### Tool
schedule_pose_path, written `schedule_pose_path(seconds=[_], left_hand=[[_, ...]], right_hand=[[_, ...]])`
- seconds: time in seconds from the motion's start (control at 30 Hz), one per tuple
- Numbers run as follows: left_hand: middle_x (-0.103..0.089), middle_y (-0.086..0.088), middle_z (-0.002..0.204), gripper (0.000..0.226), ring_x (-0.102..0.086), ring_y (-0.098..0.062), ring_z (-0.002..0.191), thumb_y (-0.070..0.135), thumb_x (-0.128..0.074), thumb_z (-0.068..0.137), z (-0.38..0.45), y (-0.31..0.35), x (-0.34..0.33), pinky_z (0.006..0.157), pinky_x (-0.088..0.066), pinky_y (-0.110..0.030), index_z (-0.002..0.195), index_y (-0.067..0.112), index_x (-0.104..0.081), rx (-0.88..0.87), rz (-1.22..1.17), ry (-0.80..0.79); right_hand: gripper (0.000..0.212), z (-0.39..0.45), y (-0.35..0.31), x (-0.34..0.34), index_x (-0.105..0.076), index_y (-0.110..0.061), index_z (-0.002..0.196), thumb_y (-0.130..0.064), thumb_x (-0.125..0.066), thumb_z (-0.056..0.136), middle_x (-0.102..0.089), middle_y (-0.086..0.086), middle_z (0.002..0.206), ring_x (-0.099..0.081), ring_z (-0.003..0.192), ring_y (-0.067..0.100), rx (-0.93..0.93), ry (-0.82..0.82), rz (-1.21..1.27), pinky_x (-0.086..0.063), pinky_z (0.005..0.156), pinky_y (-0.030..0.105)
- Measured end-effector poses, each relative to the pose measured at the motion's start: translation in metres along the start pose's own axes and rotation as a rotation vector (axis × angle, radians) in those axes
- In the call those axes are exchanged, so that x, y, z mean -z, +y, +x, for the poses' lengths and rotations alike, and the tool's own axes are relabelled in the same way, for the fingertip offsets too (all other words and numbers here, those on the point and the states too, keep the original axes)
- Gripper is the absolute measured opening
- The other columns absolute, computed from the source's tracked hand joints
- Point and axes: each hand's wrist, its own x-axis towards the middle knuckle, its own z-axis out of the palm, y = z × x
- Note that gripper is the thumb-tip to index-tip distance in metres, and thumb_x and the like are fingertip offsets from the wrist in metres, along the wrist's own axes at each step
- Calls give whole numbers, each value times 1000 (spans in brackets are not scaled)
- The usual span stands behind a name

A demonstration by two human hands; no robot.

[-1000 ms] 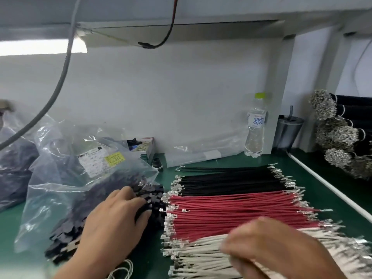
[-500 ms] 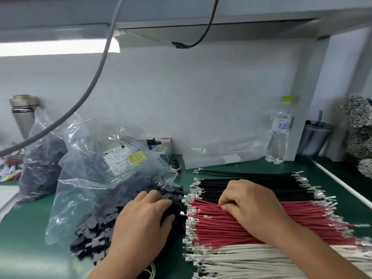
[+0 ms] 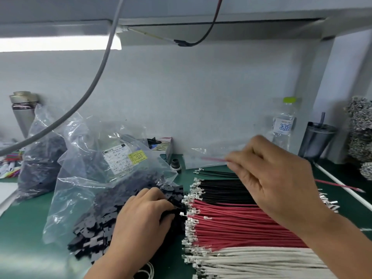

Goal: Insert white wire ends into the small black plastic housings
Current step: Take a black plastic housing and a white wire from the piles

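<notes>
White wires (image 3: 261,260) in a flat row at desk (image 3: 24,228) front, long axes left-right, crimped ends pointing left toward black housings (image 3: 90,236). Still picking parts. Left hand (image 3: 141,220) curled into housings; right hand (image 3: 269,178) pinching a lifted red wire (image 3: 213,159). Next, probably: swap for white, align terminal with cavity.

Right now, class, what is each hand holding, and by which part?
The right hand pinches one red wire partway along its length, lifted above the bundles. The left hand rests on the black housings; whether it grips one cannot be told.
</notes>
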Motion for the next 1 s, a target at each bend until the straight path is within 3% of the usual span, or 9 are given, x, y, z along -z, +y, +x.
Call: schedule_pose_path(seconds=[0.07,0.17,0.3,0.43,0.53,0.63,0.73,0.83,1.0], left_hand=[[-65,23,82,23,-65,-8,77,30,-96,63,1,1,5,63,-47,-23,79,34,-79,27,-46,42],[-68,26,72,28,-64,2,62,22,-95,60,0,5,12,57,-47,-12,74,35,-75,130,-230,153],[-73,11,72,28,-70,-8,58,16,-87,73,-4,11,14,55,-50,-10,85,40,-76,324,-724,171],[-69,-3,84,43,-73,-28,63,-1,-73,88,-6,21,17,56,-56,-26,107,37,-76,348,-1152,42],[-66,-8,66,29,-58,-24,51,0,-63,95,-7,26,17,45,-45,-25,93,25,-79,386,-1214,-16],[-62,-17,57,27,-47,-22,44,1,-62,96,-6,30,16,39,-38,-24,88,18,-81,445,-1291,-70],[-66,-24,64,17,-53,-23,47,9,-74,79,-4,39,20,42,-45,-25,93,13,-83,465,-1438,-143],[-69,-22,66,33,-60,-21,51,7,-83,65,-4,44,23,51,-51,-22,98,10,-83,379,-1474,-221],[-76,-23,75,24,-73,-28,58,6,-84,65,-6,52,23,48,-56,-25,89,11,-83,346,-1390,-95]], right_hand=[[4,-20,-3,-1,-73,-15,93,-18,-72,95,-51,-5,77,-47,57,12,26,-58,-31,-44,42,25],[28,-53,-5,-10,-75,-11,99,-2,-84,75,-60,-2,86,-58,68,15,24,-156,-40,-49,40,29],[42,-68,-2,-18,-75,-12,110,7,-80,72,-65,-1,92,-63,74,18,-22,-183,23,-53,45,32],[16,-67,-6,-10,-77,-22,97,-28,-62,95,-56,-11,80,-55,66,8,-101,-142,119,-48,44,25],[27,-65,-6,-9,-76,-25,85,-39,-55,95,-57,-14,77,-55,64,5,-132,-114,157,-48,47,23],[19,-66,-8,-11,-79,-21,93,-29,-62,93,-61,-12,80,-55,63,5,-125,-92,168,-49,46,24],[23,-66,-12,-14,-80,-22,105,-18,-63,90,-62,-8,79,-53,61,7,-111,-44,166,-47,42,25],[22,-63,-17,-13,-82,-25,95,-27,-60,92,-60,-9,74,-49,57,7,-111,18,184,-43,41,22],[26,-59,-19,-8,-79,-23,86,-33,-57,94,-63,-12,82,-52,64,-1,-122,11,227,-44,51,17]])
